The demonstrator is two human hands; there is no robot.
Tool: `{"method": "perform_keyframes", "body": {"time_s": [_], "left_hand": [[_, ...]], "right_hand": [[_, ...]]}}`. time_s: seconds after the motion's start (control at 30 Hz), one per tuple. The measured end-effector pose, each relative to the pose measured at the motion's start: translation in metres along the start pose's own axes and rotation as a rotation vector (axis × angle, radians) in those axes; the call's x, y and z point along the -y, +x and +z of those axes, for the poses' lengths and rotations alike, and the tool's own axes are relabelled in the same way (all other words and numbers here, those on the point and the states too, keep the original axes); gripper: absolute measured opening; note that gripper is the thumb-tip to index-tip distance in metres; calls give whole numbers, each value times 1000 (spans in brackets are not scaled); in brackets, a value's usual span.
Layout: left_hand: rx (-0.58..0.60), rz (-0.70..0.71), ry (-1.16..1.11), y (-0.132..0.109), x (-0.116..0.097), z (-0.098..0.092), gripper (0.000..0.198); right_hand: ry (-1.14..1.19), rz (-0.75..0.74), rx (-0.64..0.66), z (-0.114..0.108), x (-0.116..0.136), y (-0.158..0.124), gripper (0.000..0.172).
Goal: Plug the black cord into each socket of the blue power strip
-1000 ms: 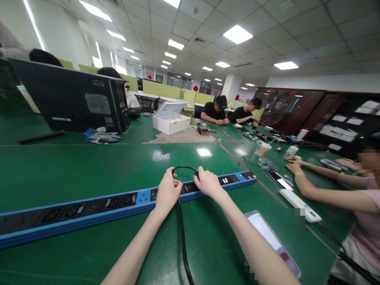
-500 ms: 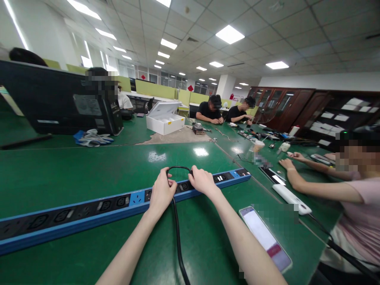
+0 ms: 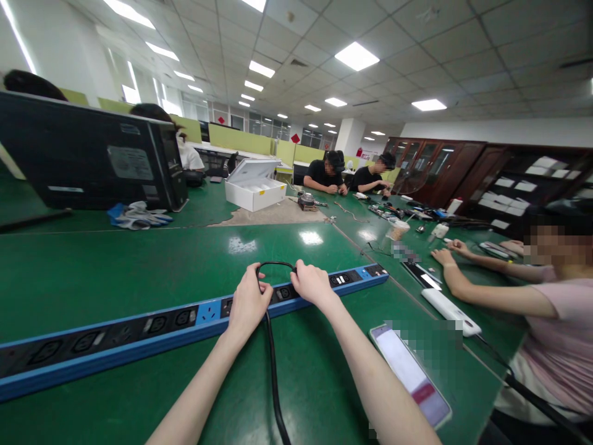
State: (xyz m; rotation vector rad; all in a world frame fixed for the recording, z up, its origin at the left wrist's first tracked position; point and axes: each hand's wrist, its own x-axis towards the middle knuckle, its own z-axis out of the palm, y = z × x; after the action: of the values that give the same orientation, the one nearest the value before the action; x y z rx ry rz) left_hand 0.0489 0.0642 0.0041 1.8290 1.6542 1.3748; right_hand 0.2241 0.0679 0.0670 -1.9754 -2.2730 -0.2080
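Note:
A long blue and black power strip [image 3: 139, 324] lies across the green table [image 3: 115, 266]. My left hand [image 3: 249, 301] is closed on a black cable [image 3: 272, 371] at the strip. My right hand [image 3: 312, 283] is closed on the other end of the same cable, over a socket in the strip. Between the two hands the cable arches up in a small loop [image 3: 274, 264]. From my left hand the cable runs down toward me across the table.
A phone [image 3: 410, 374] lies by my right forearm. At right a person in a pink shirt [image 3: 556, 346] rests both arms on the table beside a white bar [image 3: 448, 303]. A black monitor [image 3: 88, 154], gloves [image 3: 139, 215] and a white box [image 3: 254, 185] stand behind.
Both hands stay on the cable at the strip. The view has drifted a little, so everything sits slightly further left in the picture.

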Motion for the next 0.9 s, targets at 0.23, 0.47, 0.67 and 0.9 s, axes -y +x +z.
{"method": "perform_keyframes", "body": {"time_s": [0.23, 0.47, 0.67, 0.9], "left_hand": [[-12, 2, 15, 0, -1, 0, 56], [-3, 11, 45, 1, 1, 0, 56], [11, 9, 23, 3, 3, 2, 57], [-2, 10, 29, 3, 1, 1, 58]], "right_hand": [[0, 27, -1, -1, 3, -4, 30], [37, 39, -25, -1, 1, -5, 31], [31, 21, 10, -5, -1, 0, 31], [34, 23, -32, -2, -1, -4, 31]]}}
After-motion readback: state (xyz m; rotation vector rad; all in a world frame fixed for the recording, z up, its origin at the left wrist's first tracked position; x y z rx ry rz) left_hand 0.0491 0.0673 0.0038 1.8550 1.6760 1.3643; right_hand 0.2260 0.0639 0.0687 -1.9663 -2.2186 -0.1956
